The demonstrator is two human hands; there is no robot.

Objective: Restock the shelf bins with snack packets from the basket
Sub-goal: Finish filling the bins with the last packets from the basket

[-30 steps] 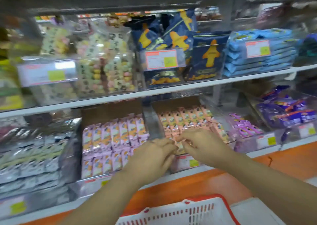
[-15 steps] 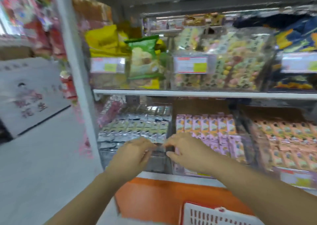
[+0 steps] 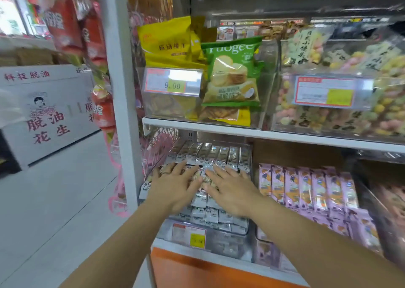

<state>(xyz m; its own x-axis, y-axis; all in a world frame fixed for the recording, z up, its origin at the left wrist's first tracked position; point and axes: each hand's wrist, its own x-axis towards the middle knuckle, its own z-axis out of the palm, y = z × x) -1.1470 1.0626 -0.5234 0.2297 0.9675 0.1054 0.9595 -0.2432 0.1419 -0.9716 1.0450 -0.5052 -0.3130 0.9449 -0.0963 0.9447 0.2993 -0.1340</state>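
Now further left along the shelf (image 3: pixel 219 132), left hand (image 3: pixel 175 186) and right hand (image 3: pixel 230 189) lie spread flat on silver packets (image 3: pixel 210 154), probably leveling them.

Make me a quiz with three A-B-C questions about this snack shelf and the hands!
1. Where do the left hand and right hand rest?
A. on small silver foil packets in the lower clear plastic bin
B. on the top shelf
C. on the floor

2. What colour are the small plastic packets in the bin just right of it?
A. blue
B. purple
C. black

3. How are the fingers?
A. curled into fists
B. pinching one packet
C. straight and spread

Answers: 1 A, both palms lie on the silver rows; 2 B, those wrappers are lilac-purple; 3 C, the fingers lie flat, holding nothing.
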